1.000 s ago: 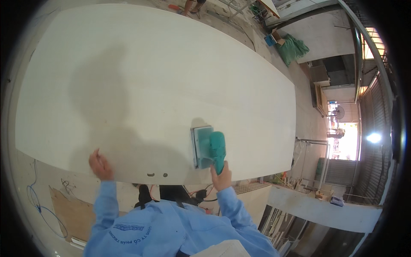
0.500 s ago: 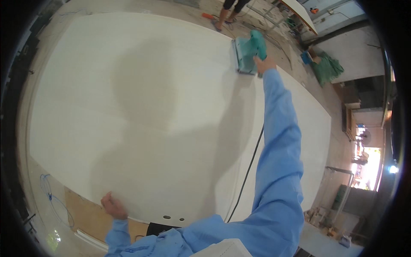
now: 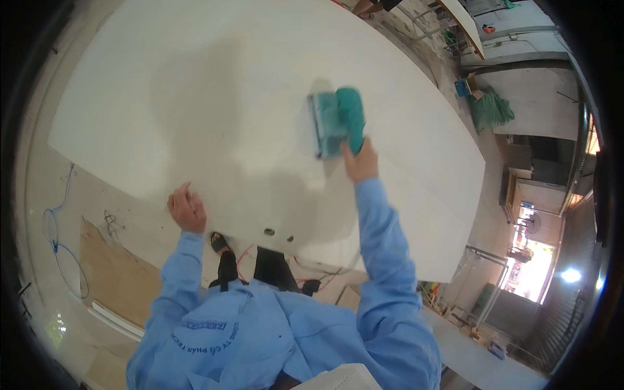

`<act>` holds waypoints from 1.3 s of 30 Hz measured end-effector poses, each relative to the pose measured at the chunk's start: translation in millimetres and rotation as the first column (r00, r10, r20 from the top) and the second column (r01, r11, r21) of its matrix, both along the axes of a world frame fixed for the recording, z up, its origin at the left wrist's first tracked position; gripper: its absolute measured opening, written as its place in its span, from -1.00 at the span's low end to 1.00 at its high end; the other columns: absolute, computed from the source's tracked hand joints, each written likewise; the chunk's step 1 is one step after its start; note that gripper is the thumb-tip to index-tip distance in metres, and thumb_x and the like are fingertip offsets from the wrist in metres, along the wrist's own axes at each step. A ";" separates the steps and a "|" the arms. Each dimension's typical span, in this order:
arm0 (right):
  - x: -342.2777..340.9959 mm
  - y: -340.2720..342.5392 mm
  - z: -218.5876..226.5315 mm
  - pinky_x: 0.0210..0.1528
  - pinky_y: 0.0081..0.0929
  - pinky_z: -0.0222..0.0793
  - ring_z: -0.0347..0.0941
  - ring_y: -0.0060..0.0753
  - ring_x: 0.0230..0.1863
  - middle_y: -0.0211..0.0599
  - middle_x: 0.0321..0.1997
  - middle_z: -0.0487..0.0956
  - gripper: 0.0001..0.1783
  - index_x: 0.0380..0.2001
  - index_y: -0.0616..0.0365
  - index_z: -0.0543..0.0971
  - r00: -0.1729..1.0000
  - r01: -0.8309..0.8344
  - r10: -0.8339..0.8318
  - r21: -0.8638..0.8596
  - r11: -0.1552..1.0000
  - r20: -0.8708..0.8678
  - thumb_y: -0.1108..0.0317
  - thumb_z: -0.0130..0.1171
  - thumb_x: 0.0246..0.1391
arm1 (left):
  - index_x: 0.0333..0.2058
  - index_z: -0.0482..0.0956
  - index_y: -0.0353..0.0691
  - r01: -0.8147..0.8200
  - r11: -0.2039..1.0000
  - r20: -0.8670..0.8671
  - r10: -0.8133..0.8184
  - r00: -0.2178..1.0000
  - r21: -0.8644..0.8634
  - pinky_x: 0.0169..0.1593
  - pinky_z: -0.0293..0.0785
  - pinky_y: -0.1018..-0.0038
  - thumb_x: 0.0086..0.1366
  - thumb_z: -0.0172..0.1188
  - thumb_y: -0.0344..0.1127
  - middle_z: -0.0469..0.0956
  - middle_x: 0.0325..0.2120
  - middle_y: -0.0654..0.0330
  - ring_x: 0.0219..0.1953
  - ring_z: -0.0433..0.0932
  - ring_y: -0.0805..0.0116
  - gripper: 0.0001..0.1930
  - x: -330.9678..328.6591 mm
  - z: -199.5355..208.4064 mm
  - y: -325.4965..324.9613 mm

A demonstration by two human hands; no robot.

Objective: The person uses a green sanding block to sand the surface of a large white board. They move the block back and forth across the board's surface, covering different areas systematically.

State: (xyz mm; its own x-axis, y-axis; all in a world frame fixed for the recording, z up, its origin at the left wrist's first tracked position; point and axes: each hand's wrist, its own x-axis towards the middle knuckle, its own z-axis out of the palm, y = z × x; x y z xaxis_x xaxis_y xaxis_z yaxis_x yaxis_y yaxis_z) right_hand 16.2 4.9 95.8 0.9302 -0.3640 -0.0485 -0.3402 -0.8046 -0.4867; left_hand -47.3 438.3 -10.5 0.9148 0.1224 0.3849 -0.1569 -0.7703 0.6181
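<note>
My right hand (image 3: 361,160) is wrapped round the handle of a green electric sander (image 3: 338,120). Its flat square base rests on a large pale white panel (image 3: 416,169), around the middle of the surface. My left hand (image 3: 187,208) is at the near left edge of the panel, holding nothing, its fingers loosely bent and apart; I cannot tell whether it touches the edge. Two dark oval holes (image 3: 269,232) pierce the panel near its front edge. Shadows of my head and arms fall across the board.
A coiled blue cord (image 3: 55,246) and a brown board (image 3: 117,273) lie on the floor at left. My sandalled foot (image 3: 220,242) shows below the panel. At far right stand a green sack (image 3: 491,107) and a fan (image 3: 532,224). Another person's leg (image 3: 369,6) shows at the top.
My right hand has drawn the sander from the panel's far edge toward me and to the left. My left hand has risen in view, and the view itself has shifted.
</note>
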 end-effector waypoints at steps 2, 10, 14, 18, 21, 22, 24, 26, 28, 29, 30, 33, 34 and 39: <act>-85.4 48.6 5.7 -0.29 0.16 0.48 0.57 0.42 -0.29 0.29 -0.37 0.61 -0.42 -0.07 0.27 0.41 0.999 -0.033 0.033 0.006 0.999 -0.001 -0.05 0.26 0.15 | -0.09 0.57 -0.27 0.011 1.000 0.031 -0.010 0.999 -0.016 -0.13 0.37 0.27 0.31 0.09 -0.38 0.44 -0.44 0.16 -0.38 0.42 0.18 -0.76 3.2 2.3 3.0; -179.9 136.6 28.3 -0.36 0.16 0.44 0.55 0.42 -0.37 0.22 -0.45 0.60 -0.51 -0.09 0.22 0.37 0.986 0.111 -0.104 0.047 0.993 -0.131 0.08 0.29 0.14 | -0.08 0.59 -0.26 -0.020 0.991 0.041 0.026 0.999 -0.130 -0.20 0.39 0.31 0.29 0.12 -0.38 0.45 -0.49 0.17 -0.44 0.41 0.19 -0.75 26.5 0.1 22.4; -41.8 65.3 20.3 -0.26 0.15 0.45 0.55 0.44 -0.28 0.26 -0.40 0.60 -0.49 -0.15 0.24 0.41 0.992 0.122 -0.123 -0.027 0.992 -0.022 0.02 0.28 0.13 | -0.05 0.58 -0.31 -0.016 0.998 0.015 0.017 1.000 -0.058 -0.18 0.39 0.29 0.29 0.13 -0.35 0.48 -0.50 0.15 -0.43 0.43 0.18 -0.71 23.1 -3.6 21.6; 109.6 -7.3 20.8 -0.20 0.09 0.47 0.56 0.40 -0.27 0.20 -0.37 0.63 -0.49 -0.24 0.27 0.47 0.987 0.158 -0.158 -0.013 0.987 -0.005 -0.02 0.29 0.10 | -0.04 0.58 -0.32 -0.041 0.994 -0.100 0.031 0.995 -0.102 -0.18 0.36 0.29 0.29 0.14 -0.33 0.46 -0.50 0.16 -0.43 0.41 0.21 -0.70 18.0 -0.2 21.5; 208.7 -57.1 16.6 -0.17 0.00 0.52 0.62 0.23 -0.25 0.16 -0.30 0.65 -0.49 -0.25 0.28 0.49 0.975 0.215 -0.214 0.014 0.976 -0.067 -0.02 0.29 0.09 | 0.02 0.55 -0.38 0.010 1.000 -0.100 -0.010 0.995 -0.004 -0.28 0.34 0.38 0.30 0.09 -0.45 0.44 -0.41 0.17 -0.37 0.37 0.28 -0.68 16.2 3.7 24.5; 239.5 -76.5 16.6 -0.15 -0.03 0.54 0.64 0.16 -0.24 0.14 -0.26 0.66 -0.49 -0.25 0.30 0.51 0.972 0.218 -0.208 0.096 0.971 -0.109 -0.02 0.29 0.09 | 0.03 0.53 -0.39 0.016 1.000 -0.118 -0.015 0.993 0.007 -0.28 0.33 0.39 0.30 0.09 -0.46 0.43 -0.41 0.17 -0.37 0.36 0.29 -0.67 15.0 4.7 26.0; 302.2 -107.7 10.9 -0.09 -0.09 0.55 0.67 0.07 -0.23 0.12 -0.24 0.66 -0.44 -0.20 0.34 0.54 0.973 0.209 -0.208 0.007 0.978 -0.096 -0.04 0.28 0.07 | 0.05 0.52 -0.40 0.018 0.999 -0.164 -0.012 0.986 0.034 -0.29 0.32 0.40 0.29 0.09 -0.45 0.42 -0.41 0.17 -0.37 0.35 0.30 -0.64 12.5 5.2 28.7; 362.6 -132.5 8.0 -0.05 -0.12 0.55 0.67 0.08 -0.24 0.15 -0.17 0.67 -0.36 -0.11 0.38 0.59 0.969 0.227 -0.232 -0.075 0.971 -0.081 -0.07 0.28 0.06 | 0.06 0.50 -0.41 0.002 0.997 -0.211 0.013 0.977 0.072 -0.29 0.31 0.41 0.28 0.10 -0.42 0.42 -0.40 0.15 -0.38 0.34 0.31 -0.62 10.1 4.8 30.9; 415.7 -150.6 11.6 -0.04 -0.15 0.55 0.68 0.04 -0.23 0.14 -0.23 0.69 -0.38 -0.18 0.39 0.65 0.974 0.209 -0.222 -0.182 0.961 -0.055 -0.07 0.28 0.05 | 0.02 0.51 -0.39 -0.013 0.997 -0.221 0.030 0.975 0.080 -0.26 0.31 0.31 0.27 0.10 -0.36 0.43 -0.43 0.12 -0.39 0.35 0.21 -0.63 8.6 4.5 32.0; 437.5 -156.3 14.8 -0.04 -0.16 0.55 0.69 0.03 -0.22 0.13 -0.27 0.70 -0.39 -0.22 0.40 0.68 0.975 0.199 -0.215 -0.210 0.957 -0.059 -0.07 0.28 0.04 | 0.00 0.51 -0.38 -0.019 0.998 -0.215 0.033 0.976 0.063 -0.25 0.31 0.26 0.27 0.10 -0.33 0.43 -0.44 0.10 -0.39 0.36 0.17 -0.64 8.8 4.8 32.2; 454.0 -160.8 18.6 -0.03 -0.17 0.55 0.69 0.02 -0.21 0.11 -0.32 0.70 -0.41 -0.28 0.41 0.70 0.971 0.204 -0.224 -0.207 0.957 -0.081 -0.06 0.28 0.04 | 0.00 0.51 -0.38 -0.029 0.997 -0.206 0.044 0.977 0.075 -0.25 0.31 0.26 0.26 0.10 -0.32 0.44 -0.45 0.11 -0.40 0.37 0.17 -0.64 9.7 5.2 31.9; 464.2 -157.2 20.1 -0.02 -0.18 0.54 0.69 0.01 -0.21 0.06 -0.47 0.69 -0.43 -0.43 0.40 0.71 0.973 0.232 -0.232 -0.117 0.966 0.006 -0.06 0.28 0.04 | -0.02 0.52 -0.37 -0.048 0.996 -0.156 0.060 0.986 0.076 -0.25 0.31 0.26 0.25 0.11 -0.29 0.43 -0.46 0.13 -0.42 0.37 0.17 -0.63 13.9 9.3 28.7; 455.6 -149.7 18.2 -0.03 -0.18 0.55 0.69 0.03 -0.23 0.06 -0.42 0.70 -0.42 -0.38 0.40 0.70 0.974 0.216 -0.223 -0.151 0.965 -0.028 -0.06 0.28 0.05 | -0.03 0.53 -0.36 -0.045 0.996 -0.158 0.057 0.986 0.082 -0.25 0.32 0.26 0.25 0.12 -0.28 0.43 -0.48 0.14 -0.43 0.37 0.17 -0.64 16.3 9.3 27.6; 328.2 -90.1 4.6 0.05 -0.11 0.54 0.64 0.11 -0.11 0.15 -0.06 0.64 -0.32 -0.03 0.38 0.54 0.978 0.176 -0.196 -0.230 0.957 -0.071 -0.09 0.26 0.08 | -0.07 0.57 -0.31 -0.026 1.000 -0.055 0.026 0.998 0.010 -0.25 0.35 0.25 0.25 0.15 -0.27 0.44 -0.53 0.18 -0.48 0.40 0.18 -0.67 21.4 6.1 23.8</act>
